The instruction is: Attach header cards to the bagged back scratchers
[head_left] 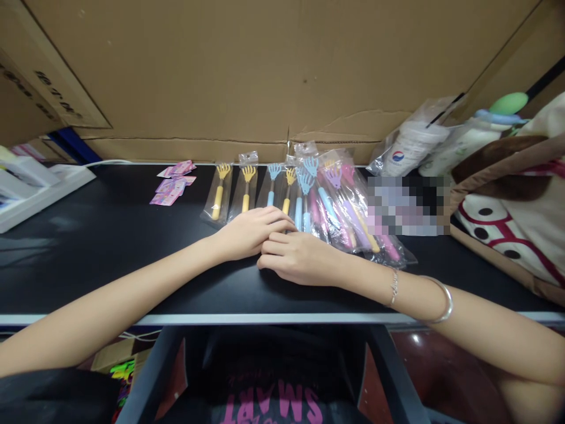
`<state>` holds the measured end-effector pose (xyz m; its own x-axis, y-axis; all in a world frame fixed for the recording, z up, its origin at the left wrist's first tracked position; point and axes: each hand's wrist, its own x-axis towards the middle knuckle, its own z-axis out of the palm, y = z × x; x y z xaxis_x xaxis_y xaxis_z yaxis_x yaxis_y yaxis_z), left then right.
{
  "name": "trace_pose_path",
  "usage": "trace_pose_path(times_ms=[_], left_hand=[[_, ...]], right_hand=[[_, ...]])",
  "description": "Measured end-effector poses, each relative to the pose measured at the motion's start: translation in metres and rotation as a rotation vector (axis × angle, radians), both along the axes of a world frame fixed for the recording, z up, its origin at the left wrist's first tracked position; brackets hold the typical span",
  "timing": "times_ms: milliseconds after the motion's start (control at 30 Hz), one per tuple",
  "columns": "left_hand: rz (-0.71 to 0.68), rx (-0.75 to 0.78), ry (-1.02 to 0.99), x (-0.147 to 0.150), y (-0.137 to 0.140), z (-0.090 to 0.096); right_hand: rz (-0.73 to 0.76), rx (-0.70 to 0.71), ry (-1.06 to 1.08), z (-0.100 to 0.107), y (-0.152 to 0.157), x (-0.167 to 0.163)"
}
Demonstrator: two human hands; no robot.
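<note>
My left hand (258,232) lies palm down on the black table, its fingers stretched out together toward the right. Against its fingertips rests my right hand (300,256), fingers curled loosely, with nothing seen in it; the inside of both palms is hidden. Just beyond the hands lie several back scratchers in clear plastic bags. A yellow back scratcher (217,203) is at the left end, with another yellow back scratcher (246,200) beside it. A blue back scratcher (271,197) comes after these. Farther right, blue, purple (355,221) and pink ones overlap in a pile.
Small pink and purple printed cards (174,182) lie at the back left. A white tray (70,182) stands at the left edge. At the right are a bagged cup (408,147), a bottle (468,138) and a cloth bag (529,224). Cardboard (265,70) walls the back.
</note>
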<state>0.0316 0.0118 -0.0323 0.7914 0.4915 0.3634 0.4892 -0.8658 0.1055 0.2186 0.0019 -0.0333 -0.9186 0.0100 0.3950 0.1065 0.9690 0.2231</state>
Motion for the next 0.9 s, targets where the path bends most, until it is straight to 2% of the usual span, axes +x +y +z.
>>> trace_pose_path(times_ms=[233,333,400,467,567,633,767,900], left_hand=[[-0.015,-0.035,0.001,-0.005,0.001,0.004],[0.035,-0.063,0.009,-0.014,0.007,0.013],[0.120,-0.075,-0.012,-0.025,0.014,0.021],[0.244,-0.072,-0.057,-0.041,0.025,0.026],[0.426,-0.056,-0.110,-0.067,0.044,0.026],[0.498,-0.066,-0.101,-0.083,0.056,0.021],[0.557,-0.167,0.007,-0.096,0.068,0.004],[0.531,-0.235,0.085,-0.090,0.068,-0.005]], right_hand=[[-0.011,-0.094,0.018,0.003,-0.001,0.005],[0.015,-0.211,0.069,0.008,0.005,0.012],[-0.017,-0.325,0.105,0.017,0.015,0.017],[-0.118,-0.411,0.182,0.031,0.029,0.026],[-0.404,-0.403,0.326,0.053,0.057,0.046],[-0.563,-0.365,0.369,0.061,0.078,0.063],[-0.791,-0.369,0.304,0.053,0.117,0.094],[-0.913,-0.486,0.102,0.033,0.138,0.110]])
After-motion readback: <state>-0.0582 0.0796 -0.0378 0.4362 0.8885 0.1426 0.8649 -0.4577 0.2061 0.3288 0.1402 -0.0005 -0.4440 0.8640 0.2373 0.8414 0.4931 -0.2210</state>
